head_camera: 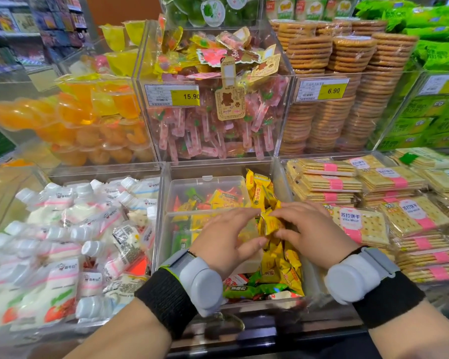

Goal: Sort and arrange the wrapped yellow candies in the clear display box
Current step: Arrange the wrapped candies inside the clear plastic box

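A clear display box (163, 229) in the middle of the lower shelf holds wrapped yellow candies (283, 263) along its right side, with more standing upright at the back (259, 190). Both hands are inside it. My left hand (226, 237) and my right hand (311, 229) meet over a small bunch of yellow candies (268, 224), fingers and thumbs curled round it from either side. A smaller clear lidded box (205, 185) sits in the left part, with mixed green, orange and yellow candies inside. Green and red candies (246, 288) lie at the front.
White squeeze pouches (75, 242) fill the bin to the left. Soda cracker packs (373, 221) are stacked to the right. Behind stand bins of orange jelly cups (88, 120), pink lollipops (213, 125) and round biscuit stacks (329, 112). A dark shelf edge (270, 335) runs along the front.
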Motion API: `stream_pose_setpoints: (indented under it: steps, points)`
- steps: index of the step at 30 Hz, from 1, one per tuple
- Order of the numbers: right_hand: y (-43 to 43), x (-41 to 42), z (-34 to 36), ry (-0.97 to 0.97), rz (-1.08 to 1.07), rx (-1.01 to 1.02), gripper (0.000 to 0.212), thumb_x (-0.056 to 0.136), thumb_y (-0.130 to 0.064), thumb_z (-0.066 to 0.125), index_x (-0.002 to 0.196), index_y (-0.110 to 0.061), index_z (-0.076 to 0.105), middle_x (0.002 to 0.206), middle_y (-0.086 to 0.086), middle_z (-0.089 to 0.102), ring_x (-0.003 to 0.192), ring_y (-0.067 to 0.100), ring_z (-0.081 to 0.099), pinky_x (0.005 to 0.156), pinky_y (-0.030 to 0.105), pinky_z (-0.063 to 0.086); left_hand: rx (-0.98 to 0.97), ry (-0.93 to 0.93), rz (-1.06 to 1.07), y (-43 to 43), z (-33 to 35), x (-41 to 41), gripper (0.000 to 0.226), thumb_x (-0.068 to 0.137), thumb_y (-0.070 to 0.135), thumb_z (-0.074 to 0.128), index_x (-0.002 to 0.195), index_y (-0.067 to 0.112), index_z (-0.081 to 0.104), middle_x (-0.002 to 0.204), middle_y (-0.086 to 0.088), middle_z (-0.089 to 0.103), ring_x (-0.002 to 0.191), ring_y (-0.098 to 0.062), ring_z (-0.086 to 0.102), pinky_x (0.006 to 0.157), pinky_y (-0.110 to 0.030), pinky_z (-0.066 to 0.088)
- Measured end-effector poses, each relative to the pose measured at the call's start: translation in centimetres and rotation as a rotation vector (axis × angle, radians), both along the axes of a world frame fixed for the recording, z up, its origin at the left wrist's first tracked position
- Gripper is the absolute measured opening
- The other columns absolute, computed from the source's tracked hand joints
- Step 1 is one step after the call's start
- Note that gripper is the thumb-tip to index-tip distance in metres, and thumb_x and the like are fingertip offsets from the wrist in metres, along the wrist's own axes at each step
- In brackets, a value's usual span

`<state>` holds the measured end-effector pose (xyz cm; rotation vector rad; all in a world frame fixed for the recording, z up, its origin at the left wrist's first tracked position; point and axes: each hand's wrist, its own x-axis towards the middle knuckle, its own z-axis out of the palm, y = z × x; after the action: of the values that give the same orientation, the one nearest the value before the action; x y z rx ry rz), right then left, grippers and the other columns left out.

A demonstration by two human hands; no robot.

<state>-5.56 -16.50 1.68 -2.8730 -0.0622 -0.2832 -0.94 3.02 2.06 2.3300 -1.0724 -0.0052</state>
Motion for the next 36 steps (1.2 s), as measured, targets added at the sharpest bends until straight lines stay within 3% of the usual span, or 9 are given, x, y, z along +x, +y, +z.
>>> stream_pose_setpoints:
  steps: [6, 11, 18, 25, 29, 34, 36]
  points:
    - [3.1, 0.6, 0.9, -0.093, 0.028, -0.059, 0.038, 0.087, -0.041, 0.051, 0.125, -0.041, 0.045, 0.126, -0.016, 0.051, 0.123, 0.012, 0.036, 0.094, 0.028, 0.011, -0.139, -0.007, 0.059, 2.0, 0.3, 0.5, 0.058, 0.081, 0.041, 0.063, 0.132, 0.026, 0.043, 0.120, 0.004, 0.053, 0.109, -0.008, 0.049, 0.092, -0.014, 0.032]
    - [5.8, 1.0, 1.5, -0.049, 0.103, 0.017, 0.042, 0.089, -0.034, 0.051, 0.129, -0.041, 0.040, 0.125, -0.010, 0.043, 0.120, 0.017, 0.036, 0.098, 0.035, 0.024, -0.176, -0.048, 0.114, 3.7, 0.3, 1.2, 0.044, 0.078, 0.038, 0.068, 0.118, 0.026, 0.052, 0.100, 0.013, 0.047, 0.094, -0.003, 0.046, 0.084, -0.016, 0.036]
    - [9.1, 2.8, 1.6, -0.057, 0.209, 0.119, 0.043, 0.088, -0.026, 0.055, 0.128, -0.032, 0.044, 0.127, -0.003, 0.044, 0.124, 0.019, 0.036, 0.103, 0.026, 0.026, -0.137, -0.117, 0.179, 7.2, 0.2, 2.4, 0.040, 0.078, 0.039, 0.067, 0.114, 0.025, 0.057, 0.105, 0.003, 0.061, 0.097, -0.014, 0.054, 0.087, -0.031, 0.043]
    - [11.0, 4.5, 1.3, -0.056, 0.222, 0.097, 0.037, 0.085, -0.028, 0.059, 0.120, -0.025, 0.049, 0.123, -0.003, 0.048, 0.120, 0.019, 0.039, 0.099, 0.027, 0.029, -0.075, -0.239, 0.305, 9.3, 0.0, 3.6, 0.040, 0.069, 0.036, 0.075, 0.106, 0.023, 0.065, 0.112, -0.002, 0.056, 0.107, -0.024, 0.051, 0.092, -0.041, 0.040]
    - [12.0, 5.5, 0.8, -0.009, 0.218, 0.059, 0.034, 0.083, -0.032, 0.058, 0.115, -0.026, 0.048, 0.120, -0.005, 0.050, 0.115, 0.020, 0.043, 0.094, 0.039, 0.040, 0.100, -0.274, 0.444, 9.7, -0.4, 3.8, 0.037, 0.070, 0.047, 0.067, 0.105, 0.036, 0.059, 0.133, 0.010, 0.040, 0.126, -0.020, 0.032, 0.098, -0.036, 0.024]
    - [12.9, 6.3, -0.3, -0.022, 0.229, 0.025, 0.026, 0.081, -0.034, 0.060, 0.102, -0.025, 0.047, 0.105, -0.007, 0.054, 0.102, 0.018, 0.044, 0.073, 0.029, 0.031, 0.157, -0.196, 0.512, 9.8, -1.6, 4.2, 0.036, 0.071, 0.044, 0.064, 0.105, 0.038, 0.055, 0.138, 0.014, 0.029, 0.130, -0.015, 0.016, 0.099, -0.035, 0.011]
    - [13.1, 6.5, -0.7, -0.045, 0.240, -0.001, 0.026, 0.079, -0.036, 0.062, 0.098, -0.025, 0.048, 0.099, -0.006, 0.056, 0.099, 0.018, 0.044, 0.072, 0.028, 0.029, 0.152, -0.194, 0.513, 9.8, -1.9, 4.4, 0.035, 0.070, 0.040, 0.064, 0.104, 0.038, 0.055, 0.138, 0.014, 0.029, 0.129, -0.011, 0.012, 0.098, -0.035, 0.009]
